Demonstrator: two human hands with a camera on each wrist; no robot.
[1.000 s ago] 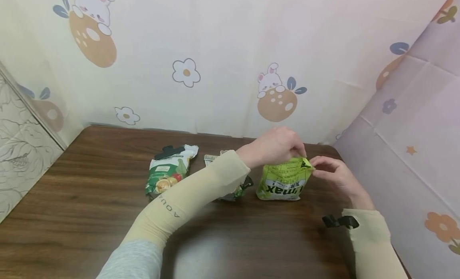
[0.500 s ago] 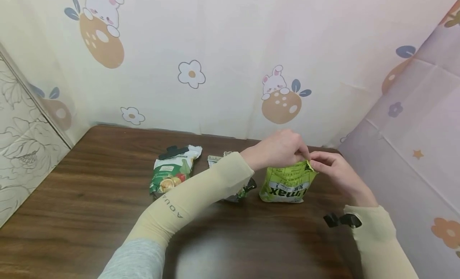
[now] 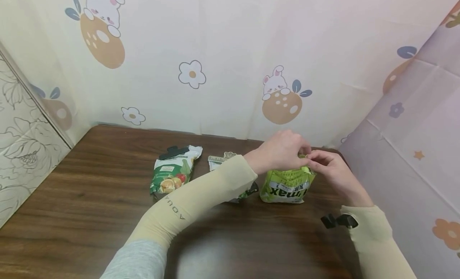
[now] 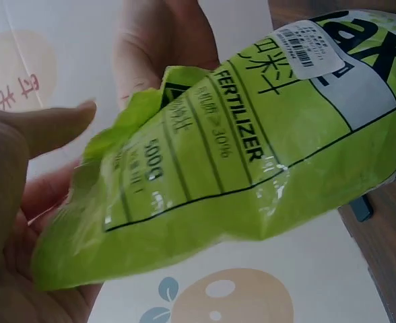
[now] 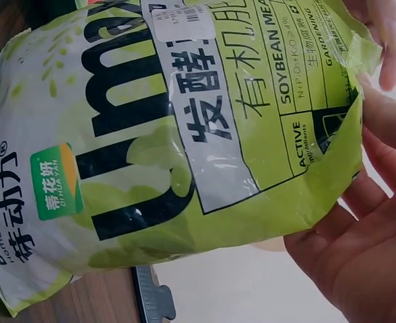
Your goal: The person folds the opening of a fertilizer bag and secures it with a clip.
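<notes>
A lime-green bag of fertilizer [image 3: 287, 189] stands upright on the right part of the table, its label upside down in the head view. My left hand [image 3: 284, 149] reaches over its top from the left. In the left wrist view the left fingers curl behind the bag's top edge, while the left thumb [image 4: 56, 128] stands off the film. My right hand [image 3: 336, 171] holds the top right corner. In the right wrist view the right thumb [image 5: 390, 111] lies on the edge of the fertilizer bag [image 5: 137, 148], with fingers behind it.
A green-and-white bag [image 3: 170, 173] with a black clip [image 3: 174, 152] across its top lies left of centre. Another bag is mostly hidden under the left forearm, with a clear ruled clip [image 3: 217, 158] at its top. A black clip [image 3: 253, 189] lies beside it. A patterned curtain [image 3: 230, 103] hangs behind.
Both hands have come together at the bag's top; the right hand has moved left towards the left fingertips. The dark printed corner of the bag is now covered. The view has shifted slightly.
</notes>
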